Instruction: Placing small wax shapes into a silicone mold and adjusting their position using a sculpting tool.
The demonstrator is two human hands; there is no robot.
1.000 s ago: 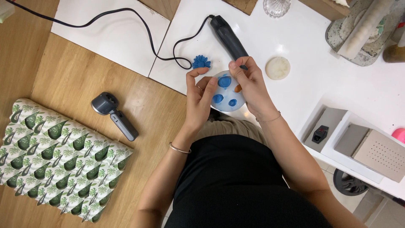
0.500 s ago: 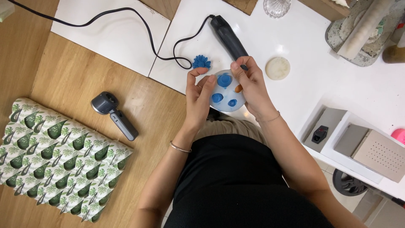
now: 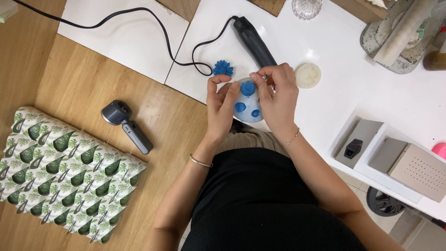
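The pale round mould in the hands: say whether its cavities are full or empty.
Full: the mould, held by left hand and right hand, shows three blue-filled cavities.

A white table [image 3: 353, 97] fills the upper right of the frame. On it lie a dark corded tool [image 3: 253, 41], a blue flower-shaped piece [image 3: 223, 68], a pale round disc [image 3: 307, 75] and a clear glass dish [image 3: 306, 7] at the top edge. The wooden floor [image 3: 83, 83] at left carries a white board [image 3: 125, 35], a grey handheld device [image 3: 126, 124] and a leaf-patterned cushion [image 3: 60, 172].
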